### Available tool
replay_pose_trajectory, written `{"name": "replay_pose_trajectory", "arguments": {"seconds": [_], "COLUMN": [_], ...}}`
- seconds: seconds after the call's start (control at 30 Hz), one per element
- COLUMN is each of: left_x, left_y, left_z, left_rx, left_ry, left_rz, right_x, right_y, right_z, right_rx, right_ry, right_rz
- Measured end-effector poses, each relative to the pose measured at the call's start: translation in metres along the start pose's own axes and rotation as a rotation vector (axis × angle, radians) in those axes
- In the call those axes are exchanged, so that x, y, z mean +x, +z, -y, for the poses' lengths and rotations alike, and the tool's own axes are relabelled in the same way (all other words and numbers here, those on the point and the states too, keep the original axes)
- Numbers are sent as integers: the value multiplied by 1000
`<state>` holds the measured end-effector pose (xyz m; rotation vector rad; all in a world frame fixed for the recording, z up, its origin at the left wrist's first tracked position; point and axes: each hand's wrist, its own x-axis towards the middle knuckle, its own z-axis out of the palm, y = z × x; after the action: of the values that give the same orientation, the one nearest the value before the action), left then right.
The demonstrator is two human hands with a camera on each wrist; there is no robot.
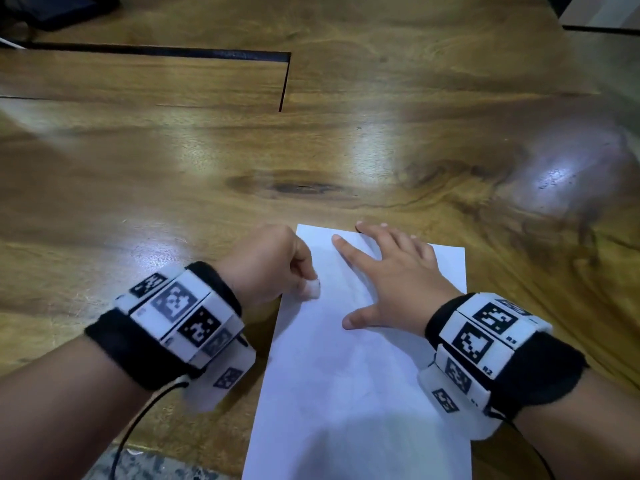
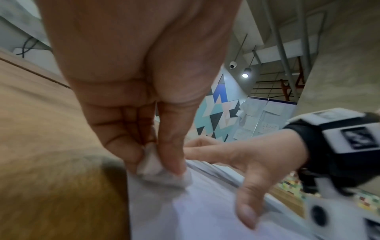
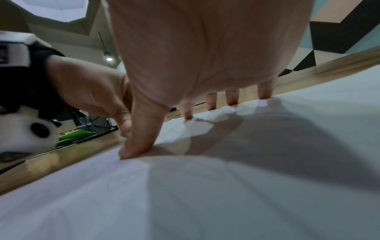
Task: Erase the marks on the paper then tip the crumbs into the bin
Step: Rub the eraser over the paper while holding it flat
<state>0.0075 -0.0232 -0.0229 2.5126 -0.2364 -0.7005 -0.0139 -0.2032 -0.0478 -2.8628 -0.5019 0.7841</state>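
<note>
Two hands were seen working on one paper, laid flat on the wooden table at its near edge. Nearest, both wrist rigs were in frame; just beyond them, the right hand was spread wide, fingers straight, thumb and fingertips pressed flat on the sheet's far half to pin it. The left hand was curled, a small white eraser pinched between thumb and fingers, its tip touching the sheet's left margin. Marks were barely resolved: only faint traces were picked up on the sheet. No crumbs and no bin were found in any view. Risks, as judged: with the eraser so close to the free left edge, the paper could be buckled or torn by a stroke pushed toward that edge, since the pinning hand sits well to the right; crumbs could be swept onto the table by a hard stroke and lost before tipping. The pinch on the eraser was shown clearly only by the left wrist view; the contact of the thumb and each fingertip with the sheet was shown only by the right wrist view; overall layout was given only by the head view.
</note>
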Motion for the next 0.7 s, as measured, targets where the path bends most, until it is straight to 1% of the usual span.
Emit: {"name": "replay_pose_trajectory", "arguments": {"seconds": [0.03, 0.13, 0.17, 0.2, 0.23, 0.33, 0.37, 0.4, 0.5, 0.57, 0.63, 0.7], "left_x": [6, 26, 27, 22, 14, -15, -15, -12, 16, 26, 16, -5], "left_y": [-3, -10, -10, -8, -4, 8, 9, 7, -3, -5, -3, 3], "left_z": [-1, -8, -9, -7, -3, 7, 9, 10, 6, 3, 6, 13], "left_rx": [-16, -1, 8, 10, 16, 8, -17, -43, -72, -73, -56, -15], "left_ry": [-5, 3, 5, 6, 4, -23, -28, -30, -18, -19, -33, -43], "left_rz": [-36, -216, -236, -224, -183, -7, -1, -35, -213, -264, -219, -93], "right_x": [0, -1, -1, -1, 0, 1, 1, 1, 0, 0, 0, 0], "right_y": [0, -1, -2, -2, -2, -1, -1, -1, -1, -2, -2, -2], "right_z": [0, 1, 1, 1, 2, 2, 2, 2, 2, 3, 3, 3], "right_rx": [-1, -6, -7, -9, -11, -16, -20, -23, -25, -27, -29, -32], "right_ry": [1, 4, 4, 4, 4, 5, 4, 4, 11, 14, 14, 12], "right_rz": [3, 4, 6, 7, 8, 12, 14, 16, 17, 25, 29, 30]}}
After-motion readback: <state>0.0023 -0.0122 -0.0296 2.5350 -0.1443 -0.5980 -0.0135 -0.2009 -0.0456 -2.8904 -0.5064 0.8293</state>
